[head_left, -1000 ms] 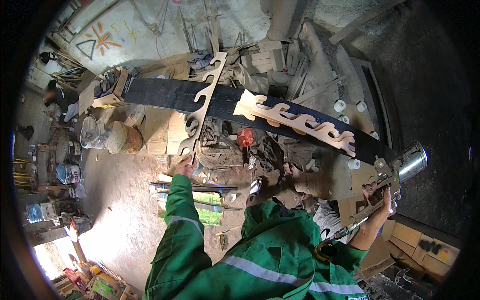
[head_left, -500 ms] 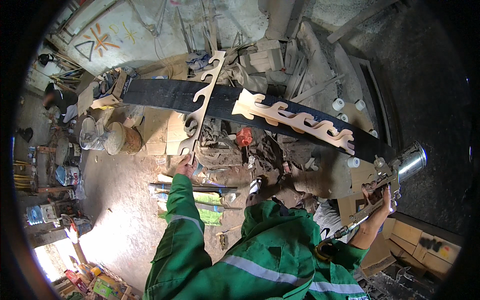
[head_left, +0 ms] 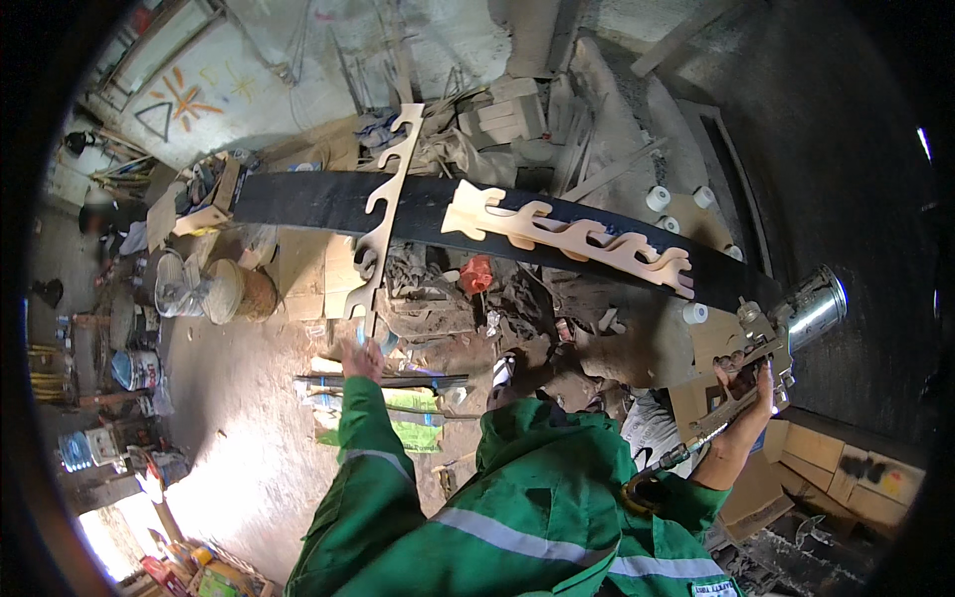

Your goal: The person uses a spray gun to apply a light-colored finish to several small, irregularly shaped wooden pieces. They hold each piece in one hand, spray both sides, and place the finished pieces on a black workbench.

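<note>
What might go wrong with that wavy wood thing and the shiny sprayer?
The notched wooden strip sticks out past the black board, so it might tip if the left hand isn't gripping it; I can't tell if it is. The spray gun in the right hand might go off if bumped.

Your right hand (head_left: 744, 381) holds a silver metal spray gun (head_left: 783, 334); your left hand (head_left: 362, 359) is beside a pale, notched wooden strip (head_left: 392, 194).

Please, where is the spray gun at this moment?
In the head view, the spray gun is at the right, held in the right hand, near the right end of the black board.
</note>
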Tool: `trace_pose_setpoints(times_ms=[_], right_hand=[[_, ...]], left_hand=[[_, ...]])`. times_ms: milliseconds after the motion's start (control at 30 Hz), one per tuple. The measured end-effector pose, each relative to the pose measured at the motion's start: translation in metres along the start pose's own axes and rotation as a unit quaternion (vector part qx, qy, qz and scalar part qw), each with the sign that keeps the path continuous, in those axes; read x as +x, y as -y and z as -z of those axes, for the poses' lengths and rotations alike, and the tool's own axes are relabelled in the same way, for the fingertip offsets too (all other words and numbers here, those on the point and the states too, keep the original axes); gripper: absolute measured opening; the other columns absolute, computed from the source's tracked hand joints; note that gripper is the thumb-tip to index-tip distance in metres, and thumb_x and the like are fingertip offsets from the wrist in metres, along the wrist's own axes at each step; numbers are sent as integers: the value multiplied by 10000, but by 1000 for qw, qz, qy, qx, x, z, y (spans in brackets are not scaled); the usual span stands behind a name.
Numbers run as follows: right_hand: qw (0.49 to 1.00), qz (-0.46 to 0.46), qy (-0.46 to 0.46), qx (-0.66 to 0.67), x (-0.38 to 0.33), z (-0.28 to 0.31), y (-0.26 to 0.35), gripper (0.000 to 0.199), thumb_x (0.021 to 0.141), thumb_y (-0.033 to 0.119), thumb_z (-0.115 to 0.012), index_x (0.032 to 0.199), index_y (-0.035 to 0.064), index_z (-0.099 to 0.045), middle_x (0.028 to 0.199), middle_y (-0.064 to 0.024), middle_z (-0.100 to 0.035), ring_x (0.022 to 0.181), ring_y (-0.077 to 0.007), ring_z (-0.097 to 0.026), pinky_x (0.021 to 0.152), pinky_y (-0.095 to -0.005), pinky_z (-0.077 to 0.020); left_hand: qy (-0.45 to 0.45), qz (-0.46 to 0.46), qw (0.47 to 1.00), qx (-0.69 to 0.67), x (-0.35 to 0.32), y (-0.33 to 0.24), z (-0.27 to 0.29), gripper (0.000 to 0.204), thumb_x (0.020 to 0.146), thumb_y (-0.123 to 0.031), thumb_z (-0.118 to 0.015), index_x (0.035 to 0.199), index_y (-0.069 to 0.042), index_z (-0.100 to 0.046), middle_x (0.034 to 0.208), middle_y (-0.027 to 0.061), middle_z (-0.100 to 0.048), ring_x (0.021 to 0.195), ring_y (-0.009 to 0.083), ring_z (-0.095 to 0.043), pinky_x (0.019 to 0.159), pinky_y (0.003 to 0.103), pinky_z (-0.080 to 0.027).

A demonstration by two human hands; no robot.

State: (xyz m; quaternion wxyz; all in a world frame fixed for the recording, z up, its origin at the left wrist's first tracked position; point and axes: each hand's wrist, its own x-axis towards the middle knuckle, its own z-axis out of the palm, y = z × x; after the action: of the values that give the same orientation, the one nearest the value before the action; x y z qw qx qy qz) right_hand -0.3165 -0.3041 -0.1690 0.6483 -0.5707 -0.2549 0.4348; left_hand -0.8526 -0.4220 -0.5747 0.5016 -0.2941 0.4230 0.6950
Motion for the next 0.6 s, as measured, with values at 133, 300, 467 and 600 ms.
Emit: trace_pose_setpoints(times_ms=[133,300,467,600], right_hand=[[999,-2,2,32,2,7,6,317,941,258,-489,1111,-4,-538,959,-117,-614,832,-226,-617,787,-356,-535],[999,-4,-15,45,6,17,11,309,947,266,-482,1104,6,-536,945,-104,-605,824,-215,-606,769,-350,-525],[998,22,-59,30,10,33,13,311,943,273,-490,1091,8,-551,952,-103,-611,840,-218,-611,787,-362,-515],[993,56,-102,-4,7,53,15,329,940,267,-494,1125,2,-557,955,-105,-640,880,-214,-620,808,-355,-506]], left_hand=[[-181,46,980,-70,28,76,40,260,880,-347,-494,722,-143,-525,582,3,-503,461,142,-447,372,253,-361],[35,-96,937,335,42,184,-69,201,847,-117,-528,646,-126,-525,575,-12,-445,498,95,-386,450,271,-311],[225,-545,484,647,-8,194,-268,397,676,2,-662,1064,-49,-592,1074,125,-561,1012,292,-532,871,346,-431],[284,-472,184,814,-28,166,-360,845,630,-151,-801,1361,-82,-383,1426,135,-330,1353,358,-243,1102,479,-231]])
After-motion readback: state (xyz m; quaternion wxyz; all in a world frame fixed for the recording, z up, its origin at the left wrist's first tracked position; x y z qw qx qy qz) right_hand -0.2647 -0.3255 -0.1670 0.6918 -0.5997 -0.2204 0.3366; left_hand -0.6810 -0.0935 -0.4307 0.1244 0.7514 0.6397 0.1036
